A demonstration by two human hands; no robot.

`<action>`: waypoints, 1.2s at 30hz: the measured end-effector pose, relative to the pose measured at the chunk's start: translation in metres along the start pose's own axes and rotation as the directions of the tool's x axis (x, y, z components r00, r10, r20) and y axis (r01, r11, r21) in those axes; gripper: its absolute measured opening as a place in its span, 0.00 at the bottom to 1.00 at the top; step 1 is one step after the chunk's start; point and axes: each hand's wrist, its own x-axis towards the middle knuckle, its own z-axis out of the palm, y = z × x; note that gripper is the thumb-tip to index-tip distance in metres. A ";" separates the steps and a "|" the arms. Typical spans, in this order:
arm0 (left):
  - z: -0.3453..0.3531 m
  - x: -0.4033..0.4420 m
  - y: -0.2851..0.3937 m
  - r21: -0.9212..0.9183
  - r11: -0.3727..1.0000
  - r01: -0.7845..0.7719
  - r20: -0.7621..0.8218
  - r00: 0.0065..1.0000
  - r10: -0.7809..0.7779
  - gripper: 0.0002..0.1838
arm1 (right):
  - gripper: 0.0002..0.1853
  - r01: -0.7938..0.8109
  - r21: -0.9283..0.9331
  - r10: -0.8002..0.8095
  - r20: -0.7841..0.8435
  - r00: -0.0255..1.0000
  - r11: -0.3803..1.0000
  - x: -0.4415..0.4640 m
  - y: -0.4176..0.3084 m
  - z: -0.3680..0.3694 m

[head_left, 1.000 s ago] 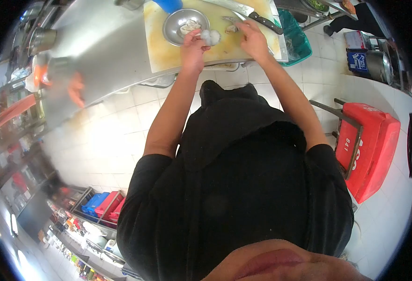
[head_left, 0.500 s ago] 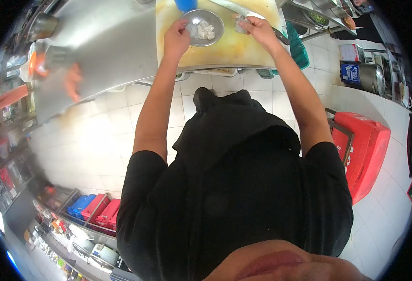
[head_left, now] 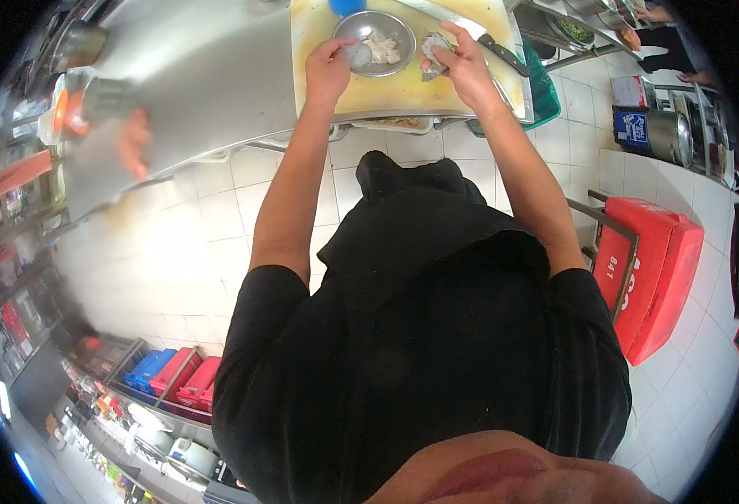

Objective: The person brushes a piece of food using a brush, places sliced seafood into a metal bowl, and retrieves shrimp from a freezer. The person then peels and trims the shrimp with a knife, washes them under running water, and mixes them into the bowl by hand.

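A metal bowl (head_left: 404, 42) holds several pale, soft-looking pieces (head_left: 382, 48) and stands on a yellowed cutting board (head_left: 403, 97). At its left rim my left hand (head_left: 327, 74) is closed, its fingertips pinching a translucent whitish piece (head_left: 358, 56) over the bowl. To the right of the bowl, my right hand (head_left: 469, 74) is wrapped round a crumpled greyish-white piece (head_left: 437, 55); its kind is unclear. A knife (head_left: 504, 55) with a black handle lies on the board just beyond my right hand, its blade pointing away to the left.
A blue container (head_left: 348, 7) stands behind the bowl. The steel counter (head_left: 218, 76) runs off to the left. Below the board's right edge hangs a green bin or bag (head_left: 546, 92). A red cooler box (head_left: 659, 281) is on the right. Another person's hand (head_left: 659, 14) shows at upper right.
The view has shifted, so the board and bowl sit further right. My right hand has turned, showing more of the greyish piece, and has come away from the knife handle's line. My left hand stays at the bowl.
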 end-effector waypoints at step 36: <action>0.453 -0.478 0.216 -0.156 0.828 0.538 0.951 0.307 -0.021 0.13 | 0.11 -0.036 -0.366 -0.352 -0.913 0.206 0.930 -0.554 0.027 -0.316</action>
